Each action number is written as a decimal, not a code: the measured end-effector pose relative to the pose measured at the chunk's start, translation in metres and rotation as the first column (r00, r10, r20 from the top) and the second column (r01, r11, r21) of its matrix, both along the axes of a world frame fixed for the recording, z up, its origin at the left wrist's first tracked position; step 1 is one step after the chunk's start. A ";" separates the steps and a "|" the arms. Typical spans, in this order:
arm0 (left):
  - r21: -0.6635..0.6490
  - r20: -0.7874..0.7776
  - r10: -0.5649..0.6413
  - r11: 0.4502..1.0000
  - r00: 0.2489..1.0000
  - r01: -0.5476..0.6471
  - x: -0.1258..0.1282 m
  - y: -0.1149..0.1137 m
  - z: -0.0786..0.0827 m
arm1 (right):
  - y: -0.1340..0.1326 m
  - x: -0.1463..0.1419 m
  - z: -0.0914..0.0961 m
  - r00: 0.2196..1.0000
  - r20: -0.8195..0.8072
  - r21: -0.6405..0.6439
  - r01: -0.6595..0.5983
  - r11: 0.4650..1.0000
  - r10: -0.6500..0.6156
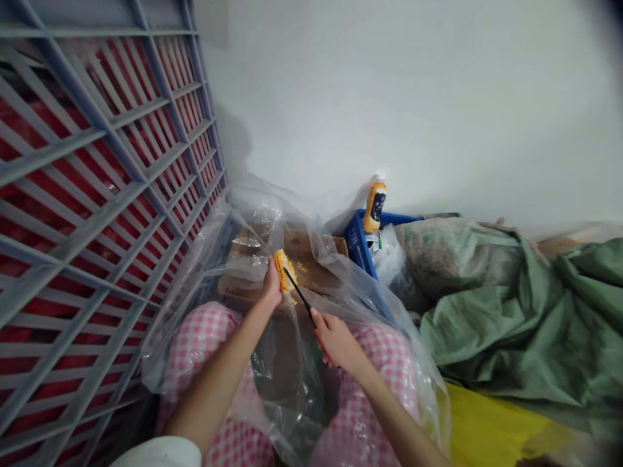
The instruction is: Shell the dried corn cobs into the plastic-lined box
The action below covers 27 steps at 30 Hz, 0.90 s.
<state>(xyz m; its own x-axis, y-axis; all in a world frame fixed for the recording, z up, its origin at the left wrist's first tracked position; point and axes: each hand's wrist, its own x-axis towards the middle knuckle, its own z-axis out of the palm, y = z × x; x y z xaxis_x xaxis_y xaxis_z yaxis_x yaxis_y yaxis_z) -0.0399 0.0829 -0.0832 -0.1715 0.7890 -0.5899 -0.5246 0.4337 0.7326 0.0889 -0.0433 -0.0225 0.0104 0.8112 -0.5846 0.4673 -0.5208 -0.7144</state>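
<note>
Mostly sacking and plastic around a piece of corn

Taking the transparent plastic bag (pixel 287 389) as the landmark: a white wall (pixel 413 97) rises behind it, and a grey metal lattice rack (pixel 97 194) with red showing through its slats stands to its left. To its right lies a heap of green woven sacking (pixel 511 318), with a yellow sheet (pixel 487 428) below that, near the bag's lower edge.

The bag spreads over the person's lap, and pink gingham trousers (pixel 195 350) show through it and beside it. Just behind the bag's far part, partly under the plastic, sits an open cardboard box (pixel 311 256). Past the bag's far right edge stands a blue plastic crate (pixel 357 250), with a bottle with an orange label (pixel 374 204) upright at its corner.

Above the middle of the bag, in front of the box, the left hand (pixel 270 285) curls closed around a yellow corn cob piece (pixel 283 272), pinching it upright. The right hand (pixel 338 340) is closed on a thin black rod (pixel 299 295), whose tip touches the corn. Its lower end is hidden in that hand.
</note>
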 end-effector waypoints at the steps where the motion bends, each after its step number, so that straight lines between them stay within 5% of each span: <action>1: -0.009 0.019 0.012 1.000 1.000 -0.012 -0.001 -0.001 0.001 | 0.003 -0.002 -0.002 1.000 -0.009 -0.016 0.024 1.000 -0.024; 5: -0.080 0.176 -0.004 0.997 0.984 0.018 -0.005 -0.002 0.012 | 0.010 0.002 -0.001 0.978 -0.090 0.004 0.190 0.982 -0.189; 14: -0.104 0.392 0.036 0.995 0.919 0.005 -0.007 -0.004 0.028 | -0.044 0.014 0.023 0.973 0.203 0.117 -0.138 0.984 0.112; 27: -0.101 0.421 0.055 0.995 0.905 -0.013 -0.009 -0.005 0.028 | -0.057 -0.001 0.032 0.880 0.451 0.062 -0.197 0.978 0.149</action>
